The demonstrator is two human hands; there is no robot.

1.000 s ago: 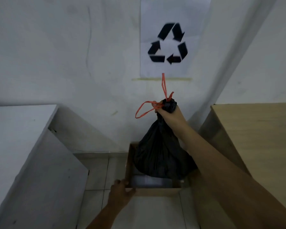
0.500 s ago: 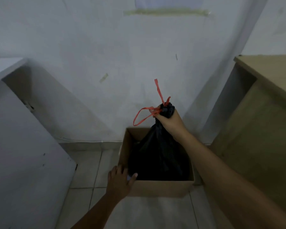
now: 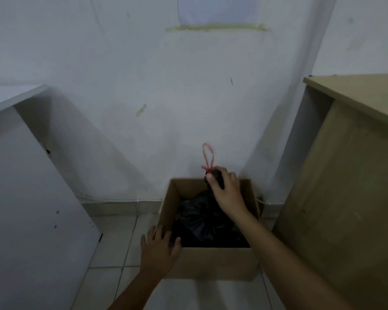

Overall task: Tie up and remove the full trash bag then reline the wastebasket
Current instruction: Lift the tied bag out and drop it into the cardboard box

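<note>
Where white wall [image 3: 121,63] meets tiled floor [image 3: 112,249], cardboard box [image 3: 211,262] sits.

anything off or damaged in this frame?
Nothing spilled or torn. Minor oddities: a loose scrap of tape stuck askew on the wall, and the cardboard box sits slightly skewed to the floor tiles. The black trash bag, tied with a red drawstring, sits inside the box, gripped by the right hand.

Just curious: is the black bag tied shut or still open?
Tied shut. A red tie cinches the neck of the bag, looping above the right hand gripping it.
</note>
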